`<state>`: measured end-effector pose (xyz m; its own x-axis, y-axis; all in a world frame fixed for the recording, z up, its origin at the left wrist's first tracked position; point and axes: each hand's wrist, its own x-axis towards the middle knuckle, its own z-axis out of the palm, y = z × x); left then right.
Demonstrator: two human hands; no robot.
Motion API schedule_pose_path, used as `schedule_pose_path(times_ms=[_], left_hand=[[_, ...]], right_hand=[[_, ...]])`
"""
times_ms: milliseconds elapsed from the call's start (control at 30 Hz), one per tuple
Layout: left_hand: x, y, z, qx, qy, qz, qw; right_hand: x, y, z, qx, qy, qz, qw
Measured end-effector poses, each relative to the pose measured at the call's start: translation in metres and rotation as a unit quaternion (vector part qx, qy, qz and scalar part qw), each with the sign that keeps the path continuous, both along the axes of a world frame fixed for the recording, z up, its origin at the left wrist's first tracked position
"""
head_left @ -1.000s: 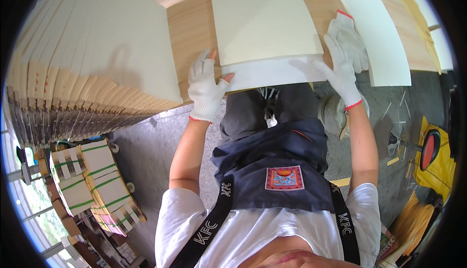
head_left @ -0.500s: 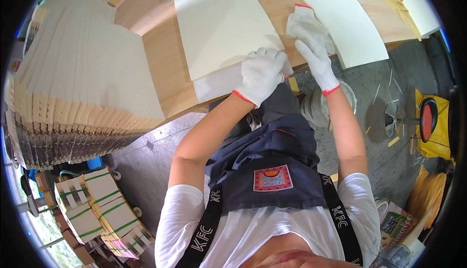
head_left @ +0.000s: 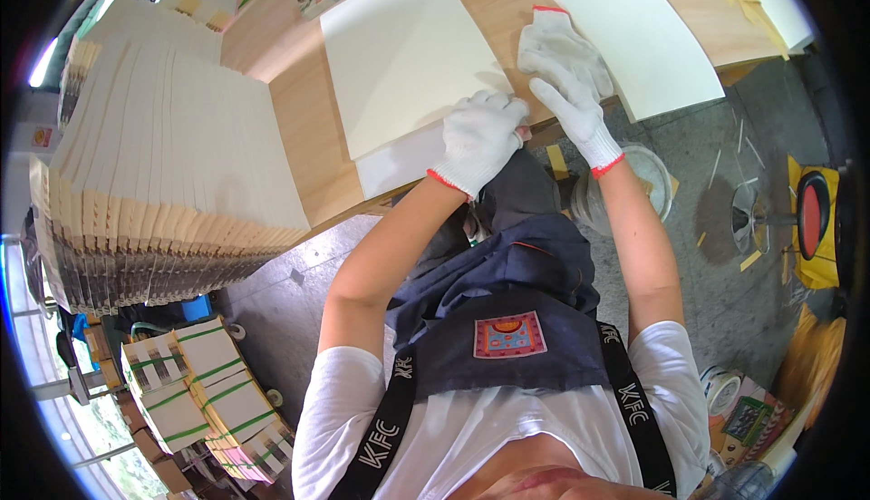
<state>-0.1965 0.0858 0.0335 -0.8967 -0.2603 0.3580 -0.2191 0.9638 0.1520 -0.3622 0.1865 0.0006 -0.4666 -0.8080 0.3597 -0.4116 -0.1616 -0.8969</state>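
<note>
A large cream-white sheet lies on the wooden table, with a whiter sheet showing under its near edge. My left hand, in a white knitted glove with a red cuff, is closed at the near right corner of these sheets. Its curled fingers hide whatever they may hold. My right hand, gloved alike, is open with its fingers stretched out. It is against a loose white glove with a red cuff, which lies between the sheets and a white stack on the right.
Many fanned, folded boards stand along the left of the table. Strapped bundles sit on the floor at lower left. Beneath the table edge is a pale bucket; a red-and-black round seat stands at far right.
The view has shifted slightly. My right hand has come a little left, nearer my left hand, which stays at the sheets' corner with its fingers curled.
</note>
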Motion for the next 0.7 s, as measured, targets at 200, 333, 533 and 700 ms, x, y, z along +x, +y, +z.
schedule_pose_path(times_ms=[200, 333, 533, 700], left_hand=[[0.004, 0.016, 0.004, -0.024, -0.029, 0.076, 0.996], [0.023, 0.019, 0.000, -0.017, -0.040, 0.130, 0.991], [0.110, -0.015, 0.010, -0.103, -0.018, 0.178, 0.978], [0.140, -0.066, 0.003, -0.075, -0.011, 0.088, 0.993]], right_hand=[[0.003, 0.001, 0.005, 0.000, 0.027, -0.006, 1.000], [0.000, 0.000, 0.002, 0.003, -0.002, 0.018, 1.000], [0.024, -0.022, 0.044, 0.082, 0.286, 0.027, 0.954], [0.015, -0.068, 0.055, 0.236, 0.472, 0.114, 0.842]])
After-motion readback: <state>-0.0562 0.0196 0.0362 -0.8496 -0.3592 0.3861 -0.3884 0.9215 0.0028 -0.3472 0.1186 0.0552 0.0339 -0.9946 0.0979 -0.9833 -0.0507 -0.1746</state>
